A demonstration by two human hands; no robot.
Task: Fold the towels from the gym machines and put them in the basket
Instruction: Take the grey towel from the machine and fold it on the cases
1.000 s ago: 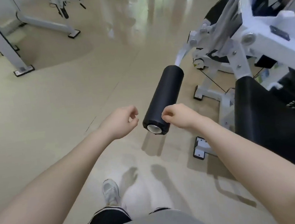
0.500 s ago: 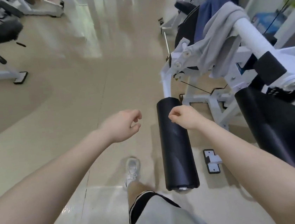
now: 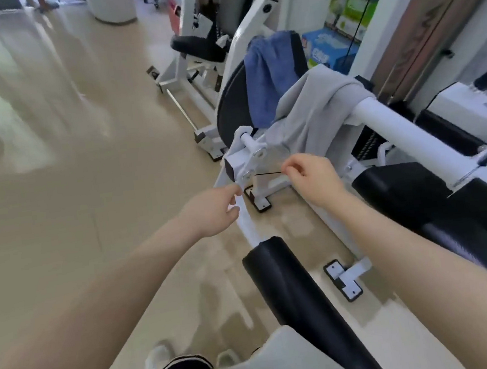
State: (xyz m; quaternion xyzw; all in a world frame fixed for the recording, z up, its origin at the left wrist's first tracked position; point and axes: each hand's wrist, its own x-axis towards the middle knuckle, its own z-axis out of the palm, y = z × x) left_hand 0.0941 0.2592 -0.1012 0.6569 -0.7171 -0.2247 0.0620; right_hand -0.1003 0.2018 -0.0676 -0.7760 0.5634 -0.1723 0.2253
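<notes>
A grey towel (image 3: 316,115) hangs over the white bar (image 3: 397,133) of the gym machine at the right. A blue towel (image 3: 268,69) is draped over a black round pad (image 3: 230,110) just behind it. My right hand (image 3: 311,176) is stretched out just below the grey towel's lower edge, fingers loosely curled, holding nothing. My left hand (image 3: 212,210) reaches forward beside the machine's white frame, fingers loosely curled and empty. No basket is in view.
A black roller pad (image 3: 294,294) sticks out toward me between my arms. Black seat cushion (image 3: 451,206) at the right. Another white machine with a black seat (image 3: 199,48) stands farther back. Open beige floor (image 3: 69,189) lies to the left. Boxes (image 3: 329,47) sit by the wall.
I have stepped forward and my view has lifted toward the machine. Both hands have moved up and forward, past the roller pad, to just below the grey towel.
</notes>
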